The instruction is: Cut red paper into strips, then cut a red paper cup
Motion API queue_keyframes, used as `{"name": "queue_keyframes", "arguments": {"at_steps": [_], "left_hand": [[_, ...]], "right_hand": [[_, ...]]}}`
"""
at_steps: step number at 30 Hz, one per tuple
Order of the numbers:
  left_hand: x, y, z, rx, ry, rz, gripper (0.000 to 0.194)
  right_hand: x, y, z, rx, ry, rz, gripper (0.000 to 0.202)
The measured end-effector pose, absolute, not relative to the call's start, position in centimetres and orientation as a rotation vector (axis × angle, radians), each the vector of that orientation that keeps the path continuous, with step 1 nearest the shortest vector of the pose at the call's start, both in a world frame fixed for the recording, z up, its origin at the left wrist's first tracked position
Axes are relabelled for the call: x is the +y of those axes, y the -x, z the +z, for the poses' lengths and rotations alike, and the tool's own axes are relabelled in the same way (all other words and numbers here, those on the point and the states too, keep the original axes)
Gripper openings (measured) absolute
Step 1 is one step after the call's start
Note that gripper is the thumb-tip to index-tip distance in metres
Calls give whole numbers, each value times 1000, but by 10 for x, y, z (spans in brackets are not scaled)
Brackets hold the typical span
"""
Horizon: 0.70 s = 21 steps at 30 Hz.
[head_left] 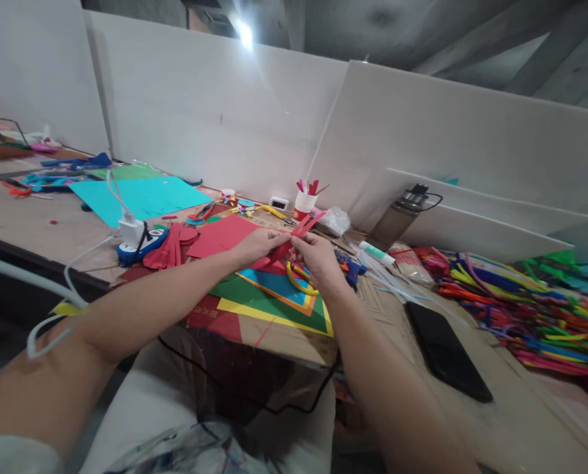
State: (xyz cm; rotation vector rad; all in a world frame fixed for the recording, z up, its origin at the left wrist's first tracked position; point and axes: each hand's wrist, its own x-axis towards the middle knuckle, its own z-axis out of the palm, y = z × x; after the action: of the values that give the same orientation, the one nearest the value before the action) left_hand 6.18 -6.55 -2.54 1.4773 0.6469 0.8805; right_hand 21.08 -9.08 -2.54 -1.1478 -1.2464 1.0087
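My left hand (pixel 260 249) and my right hand (pixel 317 258) meet over the table, fingers pinched on red paper strips (pixel 307 224). The strips' upper ends stick up and spread apart above my fingertips; the lower part is partly hidden by my hands. Beneath them lie red paper sheets (pixel 224 236) and a stack of blue, orange, green (pixel 244 295) and yellow sheets. A yellow ring-shaped handle (pixel 298 284) rests on the stack beside my right wrist; the rest of that tool is hidden. Cut red paper pieces (pixel 168 249) lie to the left of the sheets.
A cup with red strips (pixel 303 203) stands behind my hands. To the right are a bottle (pixel 397 217), a glue stick (pixel 376 253), a black phone (pixel 446 352) and many colourful pipe cleaners (pixel 535 309). A blue power strip (pixel 141 247) and turquoise sheet (pixel 140 197) lie left.
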Motion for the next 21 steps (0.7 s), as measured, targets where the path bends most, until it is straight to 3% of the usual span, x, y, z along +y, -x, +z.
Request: {"name": "queue_keyframes", "arguments": {"at_steps": [15, 21], "left_hand": [[-60, -57, -25, 630, -1344, 837, 24], [-52, -54, -31, 784, -1422, 854, 23]], "right_hand": [[-84, -218, -24, -1179, 1184, 986, 29], [-95, -219, -9, -1151, 1010, 1130, 36]]}}
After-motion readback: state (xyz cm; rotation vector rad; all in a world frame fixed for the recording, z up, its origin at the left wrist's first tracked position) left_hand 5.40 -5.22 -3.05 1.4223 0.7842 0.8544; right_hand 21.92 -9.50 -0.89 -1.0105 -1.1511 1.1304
